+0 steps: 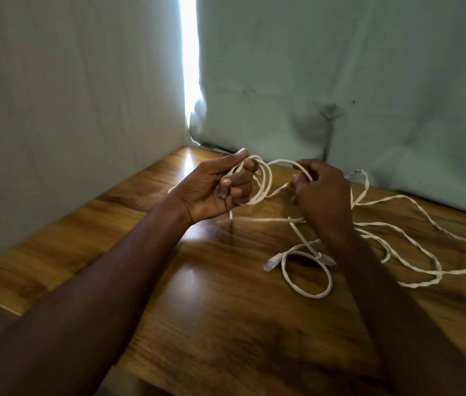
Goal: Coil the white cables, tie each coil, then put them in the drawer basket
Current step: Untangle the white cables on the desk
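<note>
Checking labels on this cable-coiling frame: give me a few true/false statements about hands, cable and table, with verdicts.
1. The left hand holds loops of white cable. True.
2. The right hand rests flat on the wooden table. False: it is raised, fingers curled round the cable.
3. A clear plug lies on the table by a small loop. True.
4. All the cable is already coiled and tied. False: long slack sprawls loose on the table to the right.
5. A drawer basket sits on the table. False: none is in view.
</note>
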{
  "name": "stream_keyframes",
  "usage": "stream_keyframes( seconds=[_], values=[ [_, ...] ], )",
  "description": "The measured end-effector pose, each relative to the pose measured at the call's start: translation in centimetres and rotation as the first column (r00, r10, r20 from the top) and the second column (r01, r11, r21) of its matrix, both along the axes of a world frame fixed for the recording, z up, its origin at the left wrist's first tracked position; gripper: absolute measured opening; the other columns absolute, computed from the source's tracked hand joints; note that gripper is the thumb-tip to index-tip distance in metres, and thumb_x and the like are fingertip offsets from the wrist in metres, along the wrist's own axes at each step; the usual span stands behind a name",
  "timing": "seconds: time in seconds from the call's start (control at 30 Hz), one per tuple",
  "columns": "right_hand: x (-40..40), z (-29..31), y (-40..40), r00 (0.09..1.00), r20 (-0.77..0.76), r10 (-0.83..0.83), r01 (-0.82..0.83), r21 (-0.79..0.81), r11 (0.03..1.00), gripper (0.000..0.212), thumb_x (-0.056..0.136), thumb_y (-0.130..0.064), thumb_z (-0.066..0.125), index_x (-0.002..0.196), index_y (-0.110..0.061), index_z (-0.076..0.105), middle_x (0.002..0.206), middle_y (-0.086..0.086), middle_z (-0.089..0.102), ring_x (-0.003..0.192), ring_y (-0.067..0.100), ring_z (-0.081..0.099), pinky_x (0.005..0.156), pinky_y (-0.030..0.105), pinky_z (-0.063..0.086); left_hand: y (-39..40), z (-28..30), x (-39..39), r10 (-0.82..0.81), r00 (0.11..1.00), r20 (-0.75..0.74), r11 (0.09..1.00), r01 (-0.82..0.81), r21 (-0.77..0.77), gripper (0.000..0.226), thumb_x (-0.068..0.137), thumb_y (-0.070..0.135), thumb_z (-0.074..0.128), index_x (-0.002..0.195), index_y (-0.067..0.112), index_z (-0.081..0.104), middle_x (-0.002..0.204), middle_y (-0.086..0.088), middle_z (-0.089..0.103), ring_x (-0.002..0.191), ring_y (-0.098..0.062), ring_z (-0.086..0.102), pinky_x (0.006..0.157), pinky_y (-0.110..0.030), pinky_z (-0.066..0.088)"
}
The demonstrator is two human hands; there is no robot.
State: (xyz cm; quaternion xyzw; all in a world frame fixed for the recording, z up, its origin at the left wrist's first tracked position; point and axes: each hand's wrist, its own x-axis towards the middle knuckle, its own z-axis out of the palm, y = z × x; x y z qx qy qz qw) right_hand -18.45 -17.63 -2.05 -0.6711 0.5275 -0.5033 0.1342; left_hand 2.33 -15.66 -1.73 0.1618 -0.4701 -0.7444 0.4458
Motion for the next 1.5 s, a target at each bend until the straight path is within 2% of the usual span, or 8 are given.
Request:
stream_keyframes(
  seconds=[0.17, 0.33, 0.87, 0.97, 1.07, 1.17, 1.3, 1.5],
  values=[
    [0.9, 0.7, 1.1, 0.978, 0.187, 0.093, -0.098, 0.019, 0.995, 0.047, 0.096, -0.011, 0.066, 0.141, -0.023, 0.057, 0.115, -0.004, 0.073, 0.089, 0.009, 0.073, 0.082, 0.032, 0.061, 0.3, -0.2, 0.0, -0.076, 0.99, 0.12, 0.996, 0.082, -0.046, 0.033, 0.111, 0.027, 0.031, 0.097, 0.01, 0.055, 0.052, 0.005, 0.044, 0.055, -0.012, 0.045, 0.059, -0.023, 0.034],
    [0.7, 2.4, 2.4, 0.418, 0.818, 0.396, -0.668, -0.019, 0.744, 0.024, 0.102, -0.014, 0.06, 0.125, -0.011, 0.065, 0.087, 0.006, 0.071, 0.075, 0.019, 0.07, 0.07, 0.037, 0.06, -0.1, -0.3, -0.4, 0.057, 0.987, 0.148, 0.994, -0.043, -0.097, 0.028, 0.112, 0.017, 0.033, 0.109, 0.0, 0.055, 0.065, -0.003, 0.052, 0.066, -0.018, 0.057, 0.074, -0.029, 0.051],
    [0.7, 3.1, 4.3, 0.709, 0.244, 0.662, -0.702, 0.152, 0.696, 0.051, 0.095, -0.045, 0.064, 0.066, -0.004, 0.07, 0.045, 0.017, 0.054, 0.039, 0.024, 0.05, 0.053, 0.028, 0.048, -2.8, -1.9, 0.6, 0.83, 0.507, 0.234, 0.553, -0.688, -0.47, 0.028, 0.108, 0.011, 0.047, 0.081, 0.008, 0.056, 0.064, -0.004, 0.051, 0.059, -0.015, 0.048, 0.058, -0.027, 0.038],
    [0.6, 2.0, 3.4, 0.815, -0.257, 0.52, -0.499, 0.146, 0.854, 0.048, 0.093, -0.054, 0.068, 0.064, -0.015, 0.073, 0.046, 0.006, 0.061, 0.039, 0.012, 0.052, 0.052, 0.029, 0.047, -2.2, -1.1, 2.0, 0.64, 0.689, 0.339, 0.766, -0.541, -0.347, 0.029, 0.108, 0.021, 0.05, 0.087, 0.008, 0.066, 0.069, -0.013, 0.051, 0.055, -0.015, 0.047, 0.057, -0.033, 0.036],
    [1.0, 0.6, 2.3, 0.857, -0.356, 0.372, -0.387, 0.032, 0.922, 0.052, 0.088, -0.064, 0.065, 0.062, -0.018, 0.069, 0.047, -0.002, 0.057, 0.042, 0.006, 0.045, 0.05, 0.035, 0.044, -0.9, -1.1, 1.7, 0.458, 0.711, 0.533, 0.889, -0.375, -0.264, 0.032, 0.111, 0.025, 0.044, 0.098, 0.0, 0.061, 0.057, 0.002, 0.059, 0.049, -0.015, 0.048, 0.051, -0.032, 0.04],
    [0.9, 0.0, 1.4, 0.892, -0.33, 0.308, -0.323, 0.01, 0.946, 0.059, 0.09, -0.068, 0.055, 0.067, -0.015, 0.067, 0.051, 0.0, 0.055, 0.047, 0.011, 0.049, 0.054, 0.039, 0.047, -0.9, -1.4, 1.4, 0.665, 0.483, 0.569, 0.743, -0.502, -0.442, 0.042, 0.111, 0.031, 0.045, 0.083, 0.005, 0.065, 0.063, -0.006, 0.061, 0.051, -0.022, 0.05, 0.055, -0.034, 0.036],
    [1.0, -0.2, 1.6, 0.857, -0.457, 0.238, -0.249, 0.036, 0.968, 0.047, 0.102, -0.054, 0.053, 0.072, -0.022, 0.07, 0.061, -0.004, 0.064, 0.059, 0.012, 0.061, 0.062, 0.04, 0.051, -0.9, -1.6, 1.1, 0.874, -0.278, 0.398, 0.254, -0.438, -0.863, 0.035, 0.108, 0.029, 0.044, 0.091, 0.008, 0.066, 0.092, -0.017, 0.071, 0.088, -0.041, 0.064, 0.072, -0.043, 0.045],
    [3.2, 0.5, 4.1, 0.868, -0.19, 0.458, -0.455, 0.059, 0.888, 0.041, 0.107, -0.05, 0.046, 0.102, -0.022, 0.076, 0.077, -0.01, 0.075, 0.074, 0.003, 0.071, 0.07, 0.033, 0.055, -0.4, -2.1, 0.5, 0.923, -0.382, 0.044, -0.066, -0.272, -0.96, 0.037, 0.109, 0.034, 0.038, 0.103, 0.008, 0.064, 0.086, -0.013, 0.071, 0.079, -0.039, 0.067, 0.067, -0.041, 0.048]
  ],
)
